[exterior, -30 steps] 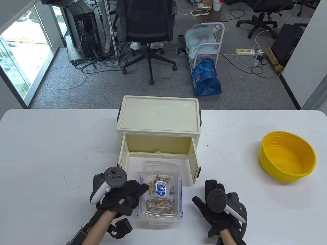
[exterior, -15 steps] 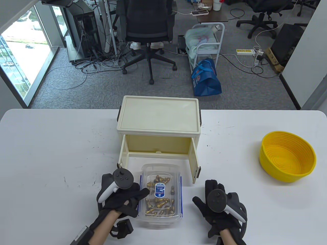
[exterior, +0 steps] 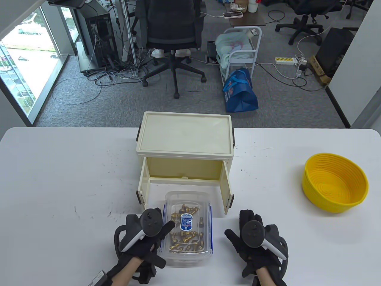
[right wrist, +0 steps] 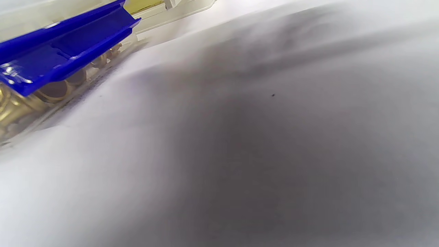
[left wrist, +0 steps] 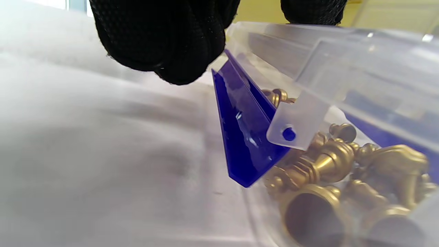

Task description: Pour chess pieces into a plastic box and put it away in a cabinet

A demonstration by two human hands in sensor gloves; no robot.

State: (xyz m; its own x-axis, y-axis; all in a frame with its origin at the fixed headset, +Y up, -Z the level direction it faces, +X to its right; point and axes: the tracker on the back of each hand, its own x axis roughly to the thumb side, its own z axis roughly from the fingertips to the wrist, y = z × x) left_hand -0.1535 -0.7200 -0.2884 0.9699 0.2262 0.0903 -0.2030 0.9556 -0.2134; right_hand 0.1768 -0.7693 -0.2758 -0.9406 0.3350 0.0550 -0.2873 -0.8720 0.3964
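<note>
The clear plastic box with its lid on holds several gold chess pieces and stands on the table just before the cream cabinet, whose two doors stand open. My left hand grips the box's left side, thumb on the lid. In the left wrist view my curled fingers sit at the top of the blue latch, which is swung out, with gold pieces behind it. My right hand rests flat and spread on the table, apart from the box's right side.
A yellow ribbed bowl, empty, stands at the right of the white table. The right wrist view shows the box's right blue latch and bare tabletop. Office chairs and cables lie beyond the far edge.
My left hand has slid right and turned in against the box's left side. The box has shifted slightly toward me. My right hand has not moved.
</note>
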